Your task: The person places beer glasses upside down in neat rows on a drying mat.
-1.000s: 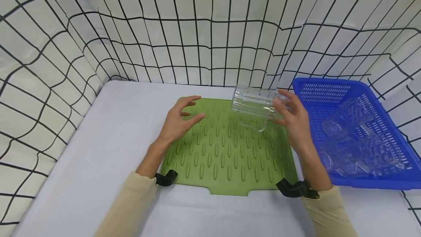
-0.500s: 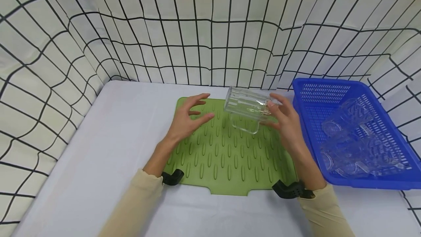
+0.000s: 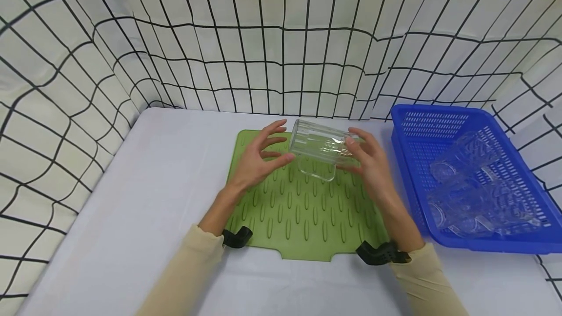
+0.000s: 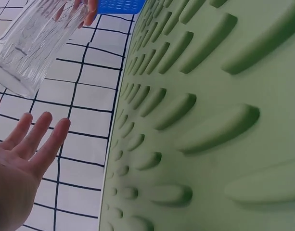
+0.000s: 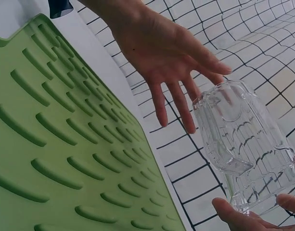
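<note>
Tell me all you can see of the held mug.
The mug is clear, with faceted sides and a squared handle; it looks like glass or hard plastic. Nothing shows inside. It is held sideways in the air over the mat, handle on the near side. The right hand grips one end; whether the left hand touches the other is unclear.

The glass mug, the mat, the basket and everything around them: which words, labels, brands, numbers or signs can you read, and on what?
None: no readable word, label, brand, number or sign shows on the glass mug, the mat, the basket or elsewhere.
</note>
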Tool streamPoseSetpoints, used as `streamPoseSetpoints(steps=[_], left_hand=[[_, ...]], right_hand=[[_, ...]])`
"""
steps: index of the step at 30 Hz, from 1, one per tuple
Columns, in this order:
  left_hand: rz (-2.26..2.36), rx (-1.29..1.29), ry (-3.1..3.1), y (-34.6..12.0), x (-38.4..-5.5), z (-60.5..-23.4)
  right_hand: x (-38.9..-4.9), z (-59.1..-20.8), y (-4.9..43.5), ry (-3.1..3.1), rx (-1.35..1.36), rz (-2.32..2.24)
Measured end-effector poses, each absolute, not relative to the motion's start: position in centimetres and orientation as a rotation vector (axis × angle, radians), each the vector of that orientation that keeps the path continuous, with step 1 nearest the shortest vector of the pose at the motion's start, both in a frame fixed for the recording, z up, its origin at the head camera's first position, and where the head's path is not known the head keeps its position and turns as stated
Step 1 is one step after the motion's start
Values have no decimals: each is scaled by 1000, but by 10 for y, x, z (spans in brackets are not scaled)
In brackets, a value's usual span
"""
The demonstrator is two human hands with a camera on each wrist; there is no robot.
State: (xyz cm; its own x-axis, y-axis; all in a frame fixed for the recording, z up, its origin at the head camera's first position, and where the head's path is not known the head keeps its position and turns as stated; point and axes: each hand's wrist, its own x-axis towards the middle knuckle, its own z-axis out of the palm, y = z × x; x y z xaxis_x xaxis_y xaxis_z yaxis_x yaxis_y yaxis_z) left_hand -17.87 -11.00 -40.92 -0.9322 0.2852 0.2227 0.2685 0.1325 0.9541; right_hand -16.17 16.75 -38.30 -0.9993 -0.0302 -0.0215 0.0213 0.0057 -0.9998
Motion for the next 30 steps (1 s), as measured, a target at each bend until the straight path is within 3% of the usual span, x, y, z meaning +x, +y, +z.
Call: streamPoseSetpoints(steps=[19,30], left_hand=[[2093,492,2288,-99,-177,-416],[2205,571,2186,-98,-176,-418]], right_hand=[[-163,-388,151,2186,-59,-2162],[-161,-389,148,2132,-85,-2141]])
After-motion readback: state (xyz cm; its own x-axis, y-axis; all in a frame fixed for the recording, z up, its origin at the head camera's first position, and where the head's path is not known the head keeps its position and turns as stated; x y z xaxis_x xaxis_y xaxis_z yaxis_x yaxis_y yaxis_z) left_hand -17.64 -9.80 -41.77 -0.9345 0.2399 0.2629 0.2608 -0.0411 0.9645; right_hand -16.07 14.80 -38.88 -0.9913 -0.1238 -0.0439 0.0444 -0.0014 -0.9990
